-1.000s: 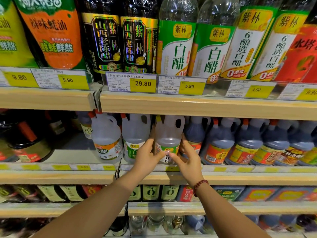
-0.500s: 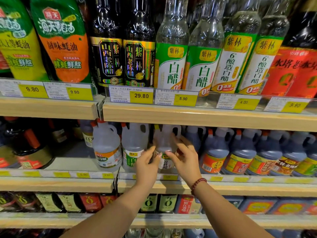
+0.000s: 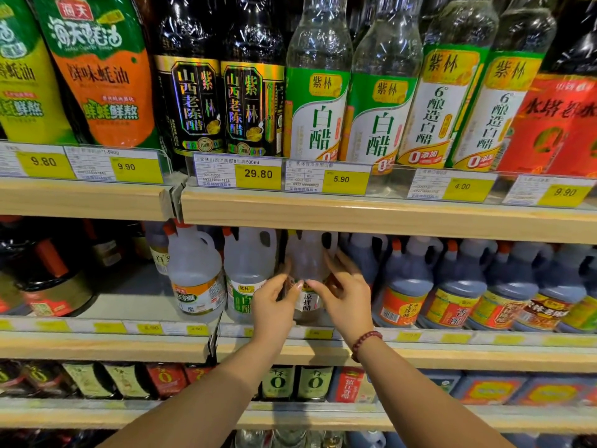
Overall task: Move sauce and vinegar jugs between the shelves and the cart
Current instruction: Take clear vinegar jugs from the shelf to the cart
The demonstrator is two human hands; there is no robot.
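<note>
Both forearms enter from 6 o'clock and reach to the middle shelf. The right wrist carries a bead bracelet.

The left hand and the right hand clasp one clear vinegar jug between them. The left fingers curl on its 9 o'clock side and the right fingers lie along its 3 o'clock side. Both thumb tips come close together on the front label.

The jug stands upright at the front of the middle shelf. Its outline is blurred, and it cannot be told whether the base rests on the shelf.

A second clear jug stands just beside it at 9 o'clock, and a third clear jug stands beyond that. A row of dark jugs runs toward 3 o'clock.

At 12 o'clock, the upper shelf carries yellow price tags and tall bottles.
</note>
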